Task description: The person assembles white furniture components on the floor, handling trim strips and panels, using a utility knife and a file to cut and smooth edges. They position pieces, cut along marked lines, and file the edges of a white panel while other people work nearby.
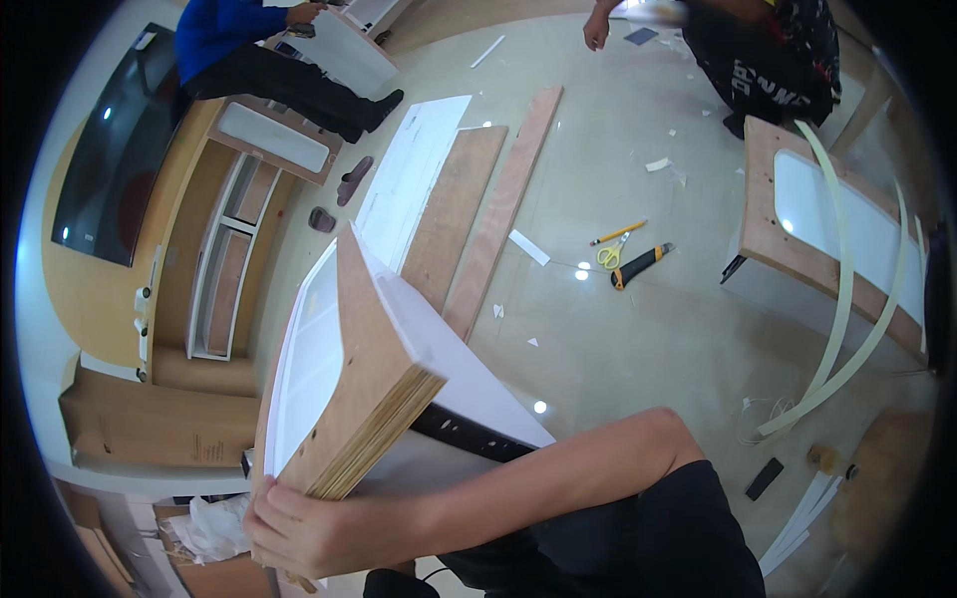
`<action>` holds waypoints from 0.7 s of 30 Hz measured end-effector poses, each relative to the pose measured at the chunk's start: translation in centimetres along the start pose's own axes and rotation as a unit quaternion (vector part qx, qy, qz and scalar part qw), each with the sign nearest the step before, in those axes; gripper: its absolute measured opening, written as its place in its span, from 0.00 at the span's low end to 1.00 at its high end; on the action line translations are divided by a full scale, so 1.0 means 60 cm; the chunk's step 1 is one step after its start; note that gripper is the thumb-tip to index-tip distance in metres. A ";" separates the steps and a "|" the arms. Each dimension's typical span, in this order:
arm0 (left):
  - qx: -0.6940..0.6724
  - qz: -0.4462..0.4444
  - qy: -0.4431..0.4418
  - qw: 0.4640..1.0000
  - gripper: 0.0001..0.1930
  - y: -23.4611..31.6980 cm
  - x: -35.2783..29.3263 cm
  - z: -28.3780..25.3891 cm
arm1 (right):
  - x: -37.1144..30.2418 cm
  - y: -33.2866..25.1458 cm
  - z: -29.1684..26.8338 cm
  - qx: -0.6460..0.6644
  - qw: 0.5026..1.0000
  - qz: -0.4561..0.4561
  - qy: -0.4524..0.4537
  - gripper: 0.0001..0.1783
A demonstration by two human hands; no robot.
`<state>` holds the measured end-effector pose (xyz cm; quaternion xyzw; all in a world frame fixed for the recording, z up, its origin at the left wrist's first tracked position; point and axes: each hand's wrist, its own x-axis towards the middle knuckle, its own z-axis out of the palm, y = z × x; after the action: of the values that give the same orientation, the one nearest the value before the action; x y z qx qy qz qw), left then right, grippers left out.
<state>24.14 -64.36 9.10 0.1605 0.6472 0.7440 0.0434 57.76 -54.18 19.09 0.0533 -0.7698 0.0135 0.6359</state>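
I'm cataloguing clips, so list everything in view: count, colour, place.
Near box: 1, wood and white, centre left
Right box: 1, wood and white, right
Boards: 3, white and brown, floor
Pencil: 1, orange, floor
Scissors: 1, yellow, below pencil
Cutter: 1, black and orange, beside scissors
Strips: 2+, cream, across right box
Scraps: several, white, floor
Slippers: 2, brown, floor
Screen: 1, black, left wall
Cabinet: 1, tan, left
Cardboard: 1, brown, lower left
Bar: 1, black, lower right
People: 2, blue, dark clothes, top
Right arm: 1, bare, bottom
Right hand: 1, bare, fingers on near box's edge
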 end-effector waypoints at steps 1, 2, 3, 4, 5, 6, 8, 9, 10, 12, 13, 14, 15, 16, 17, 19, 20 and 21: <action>0.022 0.034 -0.024 0.999 0.27 0.044 0.008 0.011 | -0.002 -0.003 0.002 0.003 1.000 -0.008 -0.007 0.15; 0.044 0.068 -0.046 0.996 0.27 0.090 0.008 0.024 | -0.002 -0.008 0.004 0.006 1.000 -0.014 -0.017 0.15; 0.080 0.100 -0.091 0.988 0.27 0.136 0.008 0.044 | -0.003 -0.014 0.006 0.010 0.999 -0.021 -0.029 0.16; 0.118 0.128 -0.144 0.974 0.27 0.177 0.005 0.074 | -0.004 -0.022 0.009 0.008 0.999 -0.025 -0.024 0.16; 0.166 0.132 -0.165 0.963 0.27 0.215 -0.003 0.107 | -0.003 -0.030 0.013 0.006 0.999 -0.028 -0.019 0.16; 0.237 0.165 -0.278 0.916 0.29 0.250 -0.012 0.145 | -0.003 -0.037 0.017 0.006 0.999 -0.028 -0.015 0.17; 0.308 0.200 -0.434 0.823 0.33 0.296 -0.042 0.226 | -0.003 -0.052 0.026 0.005 0.999 -0.036 0.004 0.18; 0.306 0.207 -0.507 0.779 0.35 0.298 -0.068 0.260 | -0.002 -0.057 0.030 0.007 0.999 -0.040 0.013 0.18; 0.319 0.184 -0.566 0.738 0.34 0.293 -0.095 0.288 | 0.000 -0.061 0.033 0.011 0.999 -0.033 0.006 0.19; 0.338 0.160 -0.632 0.678 0.32 0.272 -0.149 0.328 | 0.001 -0.063 0.037 0.019 1.000 -0.024 -0.009 0.20; 0.358 0.163 -0.650 0.650 0.31 0.260 -0.170 0.342 | 0.001 -0.061 0.037 0.010 0.999 -0.032 0.005 0.21; 0.393 0.165 -0.666 0.613 0.30 0.252 -0.181 0.357 | 0.000 -0.058 0.037 -0.002 0.999 -0.041 0.018 0.21; 0.390 0.174 -0.671 0.607 0.28 0.247 -0.180 0.372 | -0.001 -0.054 0.036 -0.014 0.998 -0.048 0.031 0.22; 0.404 0.178 -0.674 0.592 0.27 0.243 -0.177 0.383 | -0.003 -0.050 0.034 -0.006 0.998 -0.058 0.023 0.22; 0.413 0.201 -0.674 0.579 0.26 0.238 -0.176 0.389 | -0.004 -0.046 0.031 0.001 0.997 -0.069 0.016 0.22; 0.397 0.148 -0.672 0.608 0.25 0.231 -0.169 0.395 | -0.006 -0.039 0.027 0.008 0.997 -0.080 0.006 0.22; 0.380 0.142 -0.675 0.616 0.24 0.227 -0.166 0.395 | -0.006 -0.038 0.027 0.010 0.997 -0.081 0.002 0.23; 0.382 0.135 -0.678 0.614 0.24 0.225 -0.162 0.396 | -0.005 -0.037 0.028 0.012 0.996 -0.084 -0.002 0.23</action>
<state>42.28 -46.57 23.14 0.7064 0.6304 0.1065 0.3038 56.43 -56.51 18.35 0.1249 -0.7636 -0.0308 0.6328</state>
